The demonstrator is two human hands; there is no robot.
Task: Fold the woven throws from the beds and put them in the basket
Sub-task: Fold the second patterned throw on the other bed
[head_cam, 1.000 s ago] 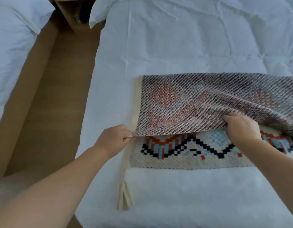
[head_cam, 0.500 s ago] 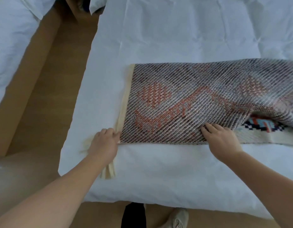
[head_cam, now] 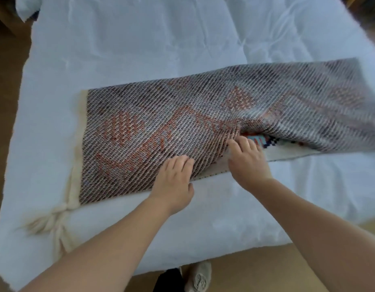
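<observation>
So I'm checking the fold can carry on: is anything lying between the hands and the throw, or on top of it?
Nothing visible. The left hand rests flat on the throw, the right hand is at its lifted near edge, and the bed around it is bare. No basket is in view.
</observation>
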